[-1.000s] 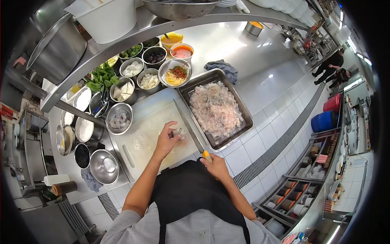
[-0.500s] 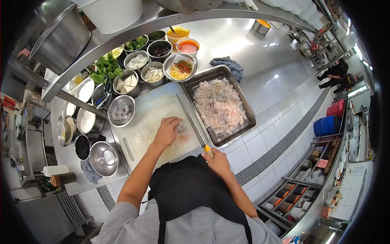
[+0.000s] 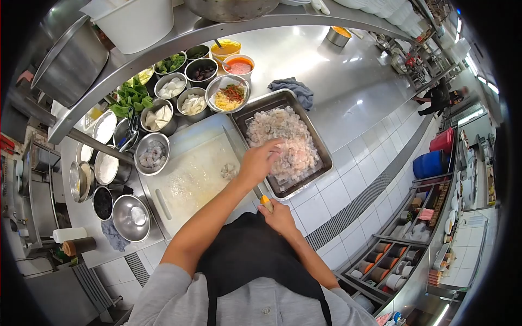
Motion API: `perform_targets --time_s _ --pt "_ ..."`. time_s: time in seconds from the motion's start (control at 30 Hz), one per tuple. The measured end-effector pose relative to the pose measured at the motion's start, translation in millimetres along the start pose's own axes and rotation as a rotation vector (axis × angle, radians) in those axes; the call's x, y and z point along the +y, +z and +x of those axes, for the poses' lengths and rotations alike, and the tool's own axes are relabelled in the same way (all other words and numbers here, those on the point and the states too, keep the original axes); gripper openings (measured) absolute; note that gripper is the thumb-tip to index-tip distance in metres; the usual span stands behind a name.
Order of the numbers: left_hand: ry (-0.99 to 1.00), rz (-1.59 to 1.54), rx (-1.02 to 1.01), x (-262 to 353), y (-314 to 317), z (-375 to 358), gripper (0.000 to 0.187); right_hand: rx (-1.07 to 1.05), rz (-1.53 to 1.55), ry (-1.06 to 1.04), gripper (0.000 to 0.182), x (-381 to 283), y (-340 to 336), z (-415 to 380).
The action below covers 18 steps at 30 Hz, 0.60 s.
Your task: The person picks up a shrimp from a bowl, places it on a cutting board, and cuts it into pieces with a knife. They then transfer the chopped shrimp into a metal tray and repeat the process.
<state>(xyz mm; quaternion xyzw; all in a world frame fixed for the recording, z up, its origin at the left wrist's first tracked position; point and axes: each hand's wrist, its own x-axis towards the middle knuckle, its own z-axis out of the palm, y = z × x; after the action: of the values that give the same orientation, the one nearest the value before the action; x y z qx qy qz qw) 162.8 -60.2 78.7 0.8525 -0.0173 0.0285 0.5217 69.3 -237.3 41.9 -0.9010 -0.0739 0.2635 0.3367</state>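
My left hand (image 3: 263,161) is over a metal tray (image 3: 325,173) heaped with pale, chopped raw shrimp (image 3: 296,133). Its fingers are loosely bent and apart at the near side of the heap; I cannot make out anything between them. Gripped in my right hand (image 3: 278,218) is the yellow-banded handle of a long knife (image 3: 234,143). The blade slants across the right edge of the white cutting board (image 3: 187,201), partly hidden by my left forearm. A small clump of shrimp (image 3: 228,171) lies on the board, left of the blade.
A steel bowl of whole peeled shrimp (image 3: 153,154) sits at the board's upper left. Behind it are several containers of vegetables and sauces (image 3: 202,72). A grey cloth (image 3: 293,91) lies beyond the tray, and a steel bowl (image 3: 131,218) stands at left. A shelf (image 3: 228,32) overhangs the counter.
My left hand has gone from the cutting board, across the knife, to the tray of chopped shrimp. The right hand still holds the knife in about the same place. The view has shifted slightly.
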Motion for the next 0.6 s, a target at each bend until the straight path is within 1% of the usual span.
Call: perform_targets --time_s 0.03,0.13,0.23,0.33,0.43,0.53,0.6 --pt "-0.007 0.266 -0.012 0 9 9 0.055 0.003 0.004 0.001 0.048 -2 0 -1" --pt "0.173 0.289 0.128 -6 25 19 0.061 -0.001 -0.017 -0.019 0.048 -1 -6 3" --pt "-0.001 0.229 -0.009 -15 30 29 0.063 -0.005 -0.005 -0.008 0.050 1 -4 -3" --pt "-0.003 0.025 -0.056 -11 25 29 0.064 -0.021 -0.019 0.007 0.052 3 -4 -1" --pt "-0.177 0.007 -0.158 5 22 26 0.059 -0.035 -0.022 0.012 0.053 2 -5 1" --pt "-0.062 0.499 -0.061 2 28 25 0.063 -0.021 -0.021 -0.014 0.054 6 -3 2" --pt "0.129 0.350 0.157 -1 34 24 0.061 -0.013 -0.019 -0.026 0.055 9 -1 2"
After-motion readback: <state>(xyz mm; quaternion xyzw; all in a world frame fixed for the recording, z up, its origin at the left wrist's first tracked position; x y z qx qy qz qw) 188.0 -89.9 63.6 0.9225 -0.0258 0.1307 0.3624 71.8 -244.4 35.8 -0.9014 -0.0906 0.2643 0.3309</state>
